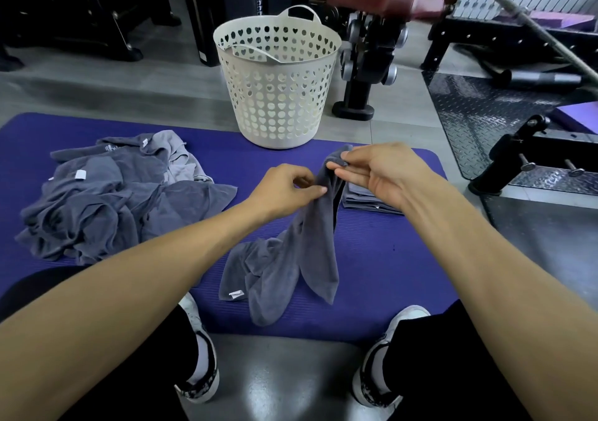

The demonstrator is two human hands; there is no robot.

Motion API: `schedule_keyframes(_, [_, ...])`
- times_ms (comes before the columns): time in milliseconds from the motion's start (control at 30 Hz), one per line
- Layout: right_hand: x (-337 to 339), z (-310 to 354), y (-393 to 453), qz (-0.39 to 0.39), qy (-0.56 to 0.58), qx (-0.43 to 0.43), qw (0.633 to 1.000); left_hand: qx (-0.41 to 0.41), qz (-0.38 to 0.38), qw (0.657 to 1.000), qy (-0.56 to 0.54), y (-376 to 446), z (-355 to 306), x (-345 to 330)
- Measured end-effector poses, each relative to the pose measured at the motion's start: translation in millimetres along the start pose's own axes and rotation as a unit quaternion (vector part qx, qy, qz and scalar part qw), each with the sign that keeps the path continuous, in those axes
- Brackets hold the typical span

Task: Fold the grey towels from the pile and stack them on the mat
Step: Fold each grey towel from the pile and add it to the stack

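Note:
A grey towel (291, 258) hangs bunched from both my hands over the purple mat (388, 258), its lower end crumpled on the mat. My right hand (378, 174) pinches its top edge. My left hand (288, 187) pinches the cloth just below and to the left. The pile of unfolded grey towels (113, 200) lies on the mat's left part. A small stack of folded grey towels (362, 198) sits on the mat behind my right hand, partly hidden by it.
A white plastic basket (278, 87) with heart-shaped holes stands at the mat's far edge. Black gym machines (372, 48) and a barbell (543, 32) fill the back and right. My two shoes (200, 362) rest on the grey floor at the mat's near edge.

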State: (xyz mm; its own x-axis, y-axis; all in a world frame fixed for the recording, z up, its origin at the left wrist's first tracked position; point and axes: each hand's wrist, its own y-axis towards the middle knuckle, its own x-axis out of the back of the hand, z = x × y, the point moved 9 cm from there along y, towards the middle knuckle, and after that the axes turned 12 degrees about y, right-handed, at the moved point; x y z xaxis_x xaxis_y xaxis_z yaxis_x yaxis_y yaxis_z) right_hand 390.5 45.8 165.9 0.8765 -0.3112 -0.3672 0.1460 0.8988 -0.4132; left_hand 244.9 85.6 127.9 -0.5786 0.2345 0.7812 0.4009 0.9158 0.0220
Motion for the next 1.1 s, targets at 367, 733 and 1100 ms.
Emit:
schedule_keyframes(367, [24,20,6,-0.062,-0.083,0.089,0.991,0.03,-0.012,0.995,-0.095,2,12,31])
schedule_keyframes(733, [-43,11,-14,0.082,-0.611,0.359,0.701,0.005,0.097,0.987,-0.125,-2,-2,42])
schedule_keyframes(1100, [-18,28,-6,0.053,-0.408,0.209,0.887,0.045,0.038,0.995,0.081,-9,29,12])
